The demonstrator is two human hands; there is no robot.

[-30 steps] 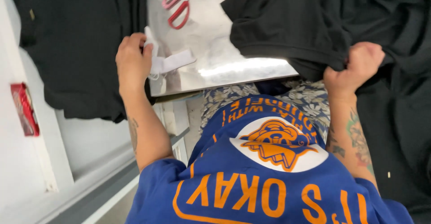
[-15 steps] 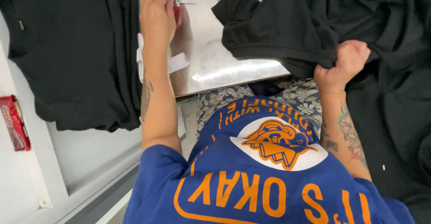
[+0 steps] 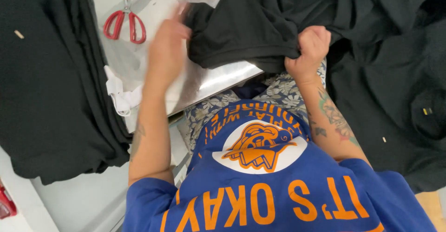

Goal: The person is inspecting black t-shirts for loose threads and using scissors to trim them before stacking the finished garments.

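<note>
Moved: left hand [image 3: 167, 46] has left the red scissors [image 3: 124, 23], now blurred against the black garment's [image 3: 251, 32] edge; grip cannot be told | right hand [image 3: 309, 48] fisted tight on the garment's hem at the metal table [image 3: 218, 76] edge | scissors lie apart; black cloth stack [image 3: 46, 97] left; white strip [image 3: 118, 90] beside it
</note>
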